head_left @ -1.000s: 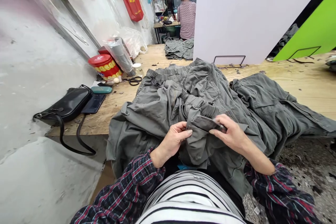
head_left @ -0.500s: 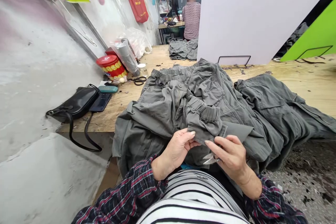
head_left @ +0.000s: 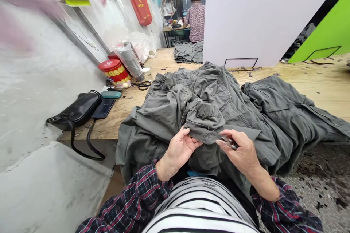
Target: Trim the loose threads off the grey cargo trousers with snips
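Cargo-trouser cuff (head_left: 205,122) shifted up, rounded, elastic-gathered, grey-green; left hand (head_left: 179,154), fingers open beneath; right hand (head_left: 242,149), fingers pinching small snips (head_left: 230,143).

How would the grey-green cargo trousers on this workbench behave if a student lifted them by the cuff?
They would probably hang limp: the cargo trousers lie in soft folds on the workbench. The elasticated cuff seems pliable, bending at the left hand. Pockets may add some weight.
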`<state>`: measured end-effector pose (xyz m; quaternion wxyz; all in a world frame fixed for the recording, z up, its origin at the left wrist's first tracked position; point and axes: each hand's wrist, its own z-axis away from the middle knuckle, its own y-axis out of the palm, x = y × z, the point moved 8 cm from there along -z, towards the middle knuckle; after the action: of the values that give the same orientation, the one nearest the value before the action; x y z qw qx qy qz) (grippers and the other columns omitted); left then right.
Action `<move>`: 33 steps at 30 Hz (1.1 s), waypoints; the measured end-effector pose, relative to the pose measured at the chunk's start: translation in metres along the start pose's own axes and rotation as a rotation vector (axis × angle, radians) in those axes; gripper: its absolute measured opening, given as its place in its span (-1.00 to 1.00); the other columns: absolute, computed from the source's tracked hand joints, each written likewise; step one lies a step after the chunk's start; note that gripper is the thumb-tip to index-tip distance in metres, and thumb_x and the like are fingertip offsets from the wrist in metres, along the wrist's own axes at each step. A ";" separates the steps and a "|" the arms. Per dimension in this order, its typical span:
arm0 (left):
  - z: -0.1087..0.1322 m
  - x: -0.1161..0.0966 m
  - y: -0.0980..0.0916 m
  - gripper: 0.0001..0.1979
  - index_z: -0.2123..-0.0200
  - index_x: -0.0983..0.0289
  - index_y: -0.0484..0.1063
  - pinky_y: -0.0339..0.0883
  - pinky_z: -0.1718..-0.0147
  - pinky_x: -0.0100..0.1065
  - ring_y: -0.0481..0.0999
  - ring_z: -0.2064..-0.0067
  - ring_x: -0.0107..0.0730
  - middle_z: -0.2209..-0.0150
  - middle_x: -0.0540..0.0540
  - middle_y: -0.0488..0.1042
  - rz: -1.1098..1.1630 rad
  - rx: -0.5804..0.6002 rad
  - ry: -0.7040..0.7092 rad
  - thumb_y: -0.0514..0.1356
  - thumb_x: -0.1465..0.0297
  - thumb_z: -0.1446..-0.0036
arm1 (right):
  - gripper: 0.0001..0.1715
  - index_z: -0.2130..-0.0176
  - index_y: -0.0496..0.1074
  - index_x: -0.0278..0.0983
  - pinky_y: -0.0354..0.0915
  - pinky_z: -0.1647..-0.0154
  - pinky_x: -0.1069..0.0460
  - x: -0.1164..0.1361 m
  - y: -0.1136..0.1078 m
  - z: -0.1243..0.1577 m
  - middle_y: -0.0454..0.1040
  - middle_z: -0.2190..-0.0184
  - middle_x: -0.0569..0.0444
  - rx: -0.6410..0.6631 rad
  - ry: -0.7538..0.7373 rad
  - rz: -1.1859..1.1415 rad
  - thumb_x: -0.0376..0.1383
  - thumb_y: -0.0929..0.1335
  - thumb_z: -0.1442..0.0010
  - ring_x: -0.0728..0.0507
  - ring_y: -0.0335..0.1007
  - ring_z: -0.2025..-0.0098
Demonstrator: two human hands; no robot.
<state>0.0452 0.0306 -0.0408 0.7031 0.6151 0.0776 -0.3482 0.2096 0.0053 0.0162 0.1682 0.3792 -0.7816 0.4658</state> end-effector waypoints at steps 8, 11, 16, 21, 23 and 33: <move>0.005 0.008 0.004 -0.69 0.08 0.24 0.35 0.35 0.12 -0.15 0.55 0.24 -0.30 0.23 0.09 0.56 0.045 0.016 0.018 0.00 0.52 -0.12 | -0.79 0.28 0.42 -0.25 0.23 0.37 0.05 0.016 0.024 -0.003 0.41 0.43 0.08 -0.018 0.121 -0.191 -0.19 0.37 -0.07 -0.04 0.29 0.42; 0.005 0.010 0.005 -0.70 0.08 0.25 0.36 0.34 0.11 -0.15 0.55 0.22 -0.28 0.23 0.11 0.56 0.058 0.022 0.000 -0.01 0.50 -0.13 | -0.78 0.41 0.42 -0.27 0.23 0.44 0.08 0.002 0.030 -0.009 0.40 0.50 0.11 -0.019 0.271 -0.394 -0.15 0.35 -0.09 -0.02 0.28 0.47; 0.004 0.009 0.002 -0.74 0.15 0.29 0.40 0.34 0.12 -0.10 0.55 0.23 -0.24 0.27 0.14 0.57 0.104 -0.007 -0.031 -0.02 0.47 -0.15 | -0.62 0.41 0.38 -0.27 0.18 0.49 0.08 -0.026 0.020 -0.009 0.34 0.57 0.15 0.101 0.405 -0.334 0.00 0.28 -0.11 -0.02 0.23 0.52; 0.001 0.012 0.004 -0.74 0.19 0.30 0.42 0.34 0.12 -0.11 0.55 0.24 -0.26 0.30 0.13 0.57 0.119 -0.018 -0.041 -0.02 0.46 -0.14 | -0.55 0.36 0.33 -0.21 0.16 0.39 0.05 -0.009 0.016 0.011 0.40 0.49 0.10 0.224 0.262 0.068 -0.01 0.09 -0.26 -0.09 0.26 0.42; 0.001 0.012 0.005 -0.74 0.19 0.30 0.42 0.34 0.12 -0.13 0.55 0.26 -0.27 0.31 0.12 0.57 0.121 -0.022 -0.038 -0.02 0.46 -0.14 | -0.54 0.38 0.31 -0.21 0.15 0.40 0.05 -0.001 0.021 0.016 0.41 0.49 0.10 0.250 0.229 0.143 -0.03 0.05 -0.29 -0.09 0.25 0.44; 0.003 0.013 0.009 -0.73 0.18 0.30 0.43 0.35 0.14 -0.15 0.54 0.24 -0.27 0.29 0.13 0.57 0.145 -0.011 -0.037 -0.03 0.47 -0.16 | -0.54 0.53 0.18 -0.23 0.05 0.44 0.08 0.014 0.019 -0.001 0.29 0.62 0.15 0.155 0.059 0.279 -0.12 0.07 -0.32 -0.04 0.17 0.54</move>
<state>0.0598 0.0225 -0.0396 0.7312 0.6085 0.0218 -0.3075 0.1858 0.0060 0.0138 0.0949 0.2650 -0.7831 0.5545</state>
